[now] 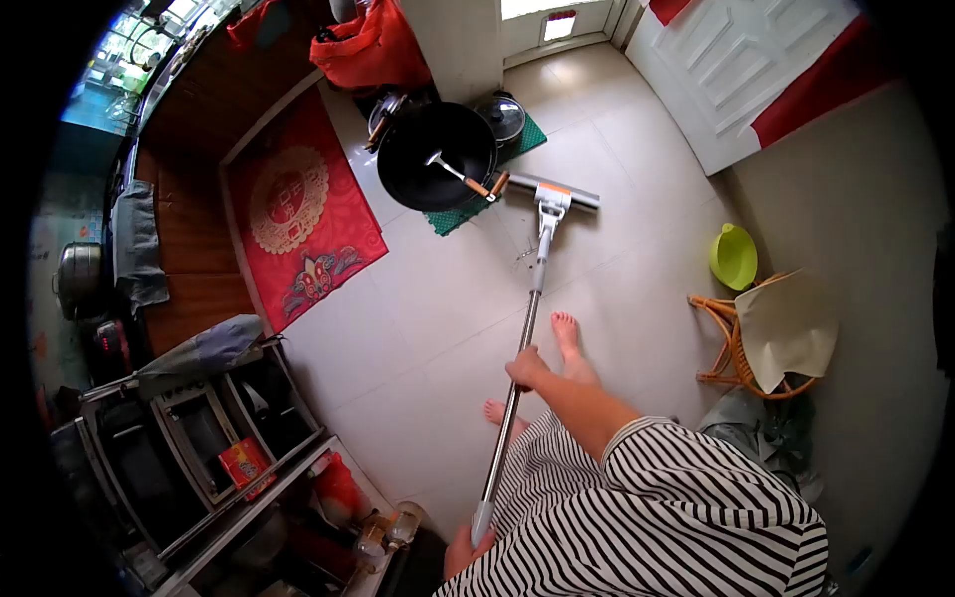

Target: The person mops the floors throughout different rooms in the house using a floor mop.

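A long-handled mop [532,308] slants across the view, its flat grey-and-orange head [567,196] resting on the pale tiled floor [428,328]. My right hand [527,368] is wrapped round the middle of the metal pole. Lower down, my left hand [468,552] grips the grey end of the handle, partly cut off by my striped clothing. Beside the mop head stands a large black wok [413,174] with a wooden-handled spatula [461,176] in it. The mop head lies close to the wok's handle; I cannot tell if they touch.
A red patterned mat [318,219] lies left of the wok. Behind the wok sits a lidded pot [500,119] on a green mat [534,137]. At right are a green basin [734,257] and a wicker stool [731,338]. A white door [726,80] stands at the back.
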The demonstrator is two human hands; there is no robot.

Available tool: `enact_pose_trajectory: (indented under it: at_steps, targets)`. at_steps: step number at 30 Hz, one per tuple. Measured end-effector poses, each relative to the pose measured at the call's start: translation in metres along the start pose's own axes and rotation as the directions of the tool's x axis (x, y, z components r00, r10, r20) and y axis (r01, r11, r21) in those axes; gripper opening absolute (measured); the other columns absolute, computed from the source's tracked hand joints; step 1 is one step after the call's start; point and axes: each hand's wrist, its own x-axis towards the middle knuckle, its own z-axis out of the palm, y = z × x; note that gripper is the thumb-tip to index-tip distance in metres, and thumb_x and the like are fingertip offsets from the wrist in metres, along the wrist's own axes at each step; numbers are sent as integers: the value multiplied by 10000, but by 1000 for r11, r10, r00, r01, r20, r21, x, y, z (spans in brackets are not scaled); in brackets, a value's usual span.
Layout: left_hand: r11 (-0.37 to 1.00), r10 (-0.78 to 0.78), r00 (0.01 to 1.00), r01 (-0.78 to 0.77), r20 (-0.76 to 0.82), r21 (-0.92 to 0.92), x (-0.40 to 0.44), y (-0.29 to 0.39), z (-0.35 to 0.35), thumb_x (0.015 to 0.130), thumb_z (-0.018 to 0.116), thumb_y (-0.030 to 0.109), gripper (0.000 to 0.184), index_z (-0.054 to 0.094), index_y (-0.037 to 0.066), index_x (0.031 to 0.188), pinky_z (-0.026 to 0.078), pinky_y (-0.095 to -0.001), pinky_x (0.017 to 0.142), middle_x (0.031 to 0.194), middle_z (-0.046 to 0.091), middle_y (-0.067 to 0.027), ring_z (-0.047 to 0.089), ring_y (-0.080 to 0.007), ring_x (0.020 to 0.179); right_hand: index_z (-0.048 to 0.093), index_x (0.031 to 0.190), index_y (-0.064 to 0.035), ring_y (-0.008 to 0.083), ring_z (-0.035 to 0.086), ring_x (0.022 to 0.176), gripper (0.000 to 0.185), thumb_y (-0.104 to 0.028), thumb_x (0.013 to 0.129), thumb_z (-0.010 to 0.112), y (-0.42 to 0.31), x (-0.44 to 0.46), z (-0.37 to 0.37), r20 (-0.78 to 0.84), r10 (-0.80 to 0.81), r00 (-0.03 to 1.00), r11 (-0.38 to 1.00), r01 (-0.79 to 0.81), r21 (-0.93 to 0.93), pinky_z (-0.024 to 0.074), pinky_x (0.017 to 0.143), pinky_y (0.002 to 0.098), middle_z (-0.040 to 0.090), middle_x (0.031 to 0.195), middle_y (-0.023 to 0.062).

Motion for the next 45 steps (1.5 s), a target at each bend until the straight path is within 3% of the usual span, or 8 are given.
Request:
enact_pose_trajectory:
  at_steps: [12, 17, 22, 25, 29, 33, 38, 45]
  targets:
    - [984, -36, 998, 26, -52, -175, -78, -163, -67, 816, 562, 308, 339, 585, -15, 914, 448, -342, 609, 780, 622, -162, 590, -245, 689, 387, 1112, 94, 165, 531, 995, 468, -137, 735, 539, 149, -4, 235, -59, -256, 965, 962, 260, 81, 438, 828, 260, 533, 1075, 136]
    - [979, 86, 994, -97, -66, -179, -62, -126, -101, 839, 550, 226, 272, 613, -25, 923, 448, -321, 608, 795, 641, -130, 590, -185, 671, 431, 1069, 161, 209, 587, 917, 535, -203, 715, 599, 148, 22, 199, -191, -161, 968, 957, 201, 209, 476, 765, 300, 585, 967, 202]
    - [869, 440, 897, -434, 31, 239, 4, -1, -116, 803, 559, 409, 387, 586, 51, 947, 447, -421, 601, 683, 583, -197, 581, -374, 697, 581, 791, 131, 267, 610, 605, 404, -262, 702, 602, 70, -10, 23, -390, -20, 921, 950, 138, 278, 485, 504, 379, 608, 730, 195]
    - [749, 569, 822, -502, -32, 433, 2, 86, -134, 795, 566, 415, 395, 587, 64, 976, 443, -422, 591, 677, 587, -185, 583, -362, 680, 503, 679, 9, 200, 537, 470, 194, -168, 751, 536, 42, 4, -37, -109, 70, 992, 771, 15, 637, 451, 406, 351, 502, 563, 87]
    - [811, 491, 852, -371, -181, 453, 7, 100, -199, 773, 610, 359, 332, 624, 74, 941, 445, -396, 550, 638, 580, -165, 574, -344, 601, 518, 841, 97, 222, 581, 564, 273, -161, 755, 530, 41, 116, 43, -210, -120, 970, 768, 224, 600, 499, 485, 348, 567, 704, 143]
    - [911, 371, 845, -250, -386, 328, -15, 88, -280, 741, 631, 210, 240, 652, 37, 906, 462, -319, 573, 676, 609, -175, 619, -267, 614, 319, 1136, 164, 324, 575, 888, 668, -336, 744, 524, -77, 15, 94, 96, 77, 992, 821, -118, 558, 459, 775, 415, 524, 1060, 267]
    - [867, 468, 801, -335, -373, 369, -71, 121, -349, 834, 572, 133, 185, 624, -38, 884, 396, -234, 502, 659, 595, -32, 477, -65, 573, 385, 1056, 158, 287, 591, 854, 576, -300, 746, 547, -156, -43, 133, 164, -26, 986, 684, -102, 722, 498, 636, 456, 557, 948, 237]
    - [733, 552, 833, -464, -36, 497, -75, 199, -412, 807, 585, 118, 209, 608, -46, 934, 399, -237, 519, 646, 582, -36, 493, -87, 581, 502, 840, -20, 181, 551, 566, 212, -226, 790, 510, -183, -114, 76, 198, -53, 979, 353, -168, 921, 502, 525, 346, 543, 719, 74]
